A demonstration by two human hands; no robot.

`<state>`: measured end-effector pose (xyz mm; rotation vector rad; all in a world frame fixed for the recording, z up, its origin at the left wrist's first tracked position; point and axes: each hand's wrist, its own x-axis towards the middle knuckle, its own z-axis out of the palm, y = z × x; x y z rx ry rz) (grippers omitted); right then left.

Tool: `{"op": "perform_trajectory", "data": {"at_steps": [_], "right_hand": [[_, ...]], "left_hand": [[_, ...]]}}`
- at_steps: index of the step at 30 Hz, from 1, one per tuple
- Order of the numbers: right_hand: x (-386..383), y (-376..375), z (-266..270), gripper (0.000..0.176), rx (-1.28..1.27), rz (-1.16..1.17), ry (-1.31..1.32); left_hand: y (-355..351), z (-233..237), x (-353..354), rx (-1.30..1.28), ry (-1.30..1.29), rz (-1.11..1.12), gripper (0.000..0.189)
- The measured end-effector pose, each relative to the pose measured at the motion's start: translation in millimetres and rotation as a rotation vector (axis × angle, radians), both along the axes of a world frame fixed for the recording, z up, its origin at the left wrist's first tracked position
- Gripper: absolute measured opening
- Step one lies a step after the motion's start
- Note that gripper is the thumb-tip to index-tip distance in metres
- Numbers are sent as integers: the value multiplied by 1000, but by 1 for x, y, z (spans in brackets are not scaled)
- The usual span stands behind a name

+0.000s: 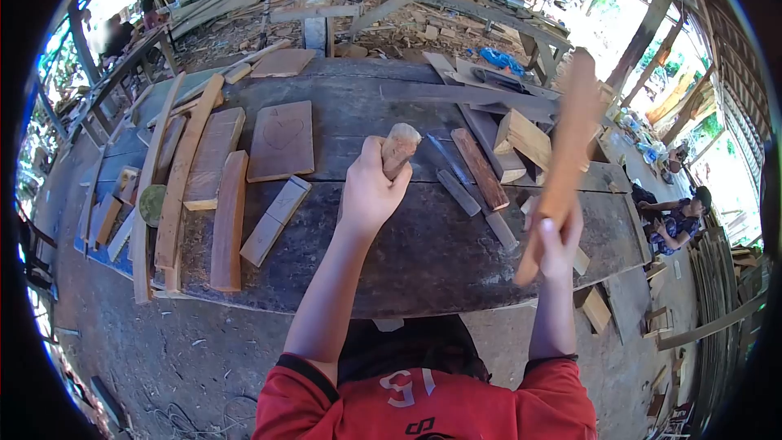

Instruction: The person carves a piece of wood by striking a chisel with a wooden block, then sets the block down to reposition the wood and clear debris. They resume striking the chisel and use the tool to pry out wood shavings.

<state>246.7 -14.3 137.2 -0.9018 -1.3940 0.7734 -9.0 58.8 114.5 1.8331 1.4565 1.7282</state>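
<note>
My left hand (371, 191) is closed around a short wooden piece (402, 145) with a pale, worn, rounded end sticking up out of the fist. The rest of that piece is hidden by my fingers. On the right, my right hand (559, 244) grips a long, flat, reddish-brown wooden board (570, 130) near its lower end. The board is held raised and slightly tilted over the workbench. Between my hands lie a dark reddish wood strip (479, 167), a narrow blue-grey strip (450, 160) and a short grey block (459, 193).
A dark wooden workbench (407, 248) spans the space in front of me. On its left lie long strips (186, 187), a square board with a drawn heart (280, 140) and a marked block (275, 222). Pale blocks (525, 138) sit right. A person (680, 220) sits beyond the right edge.
</note>
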Motion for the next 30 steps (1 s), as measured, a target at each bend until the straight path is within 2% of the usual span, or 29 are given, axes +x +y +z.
{"op": "perform_trajectory", "data": {"at_steps": [2, 4, 5, 6, 8, 12, 14, 16, 17, 18, 20, 22, 24, 25, 27, 28, 30], "right_hand": [[-9, -3, 0, 62, 59, 142, 183], [-25, 0, 0, 63, 80, 19, -73], [-23, -4, 16, 62, 76, 13, -565], [-28, -6, 21, 59, -62, 16, -709], [-19, -1, 13, 56, -9, -36, -622], [-9, -6, 0, 56, -6, -5, 78], [-11, -3, -9, 59, 58, 95, 141], [-18, -5, 0, 59, 102, -32, -412], [-21, -6, 10, 58, 42, 27, -747], [-19, -8, 6, 58, 40, 28, -743], [-13, -7, 1, 53, -130, 33, -320], [-7, -5, -4, 50, 20, -21, -53], [-11, -7, -4, 52, 40, 40, 176], [-13, -7, -4, 52, 42, 37, 177], [-14, -5, -4, 61, 92, -10, -378], [-14, -4, 3, 63, -28, 102, -717], [-11, -3, -5, 58, -15, 17, -579]], "left_hand": [[0, -1, 4, -13, 22, -6, 31], [3, -4, 8, 35, 51, -42, 31], [4, -6, 10, 37, 49, -44, 31], [4, -8, 11, 37, 53, -66, 31], [4, -8, 10, 38, 63, -89, 31], [3, -4, 2, 34, 31, -63, 29], [4, -4, 1, 16, 24, -48, 29], [4, -5, 2, -12, 9, -60, 29], [4, -5, 3, -13, 10, -58, 29], [3, -5, 2, -9, 12, -67, 28], [4, -3, 0, 2, 13, -73, 28], [2, -2, -3, 1, -6, -55, 27], [3, -2, -4, 21, -38, -51, 23], [4, -1, -4, 49, -72, -49, 20], [5, -1, -4, 38, -76, -44, 20], [5, -2, -4, 22, -79, -35, 20], [4, -4, -7, 37, -90, -49, 20]]}}
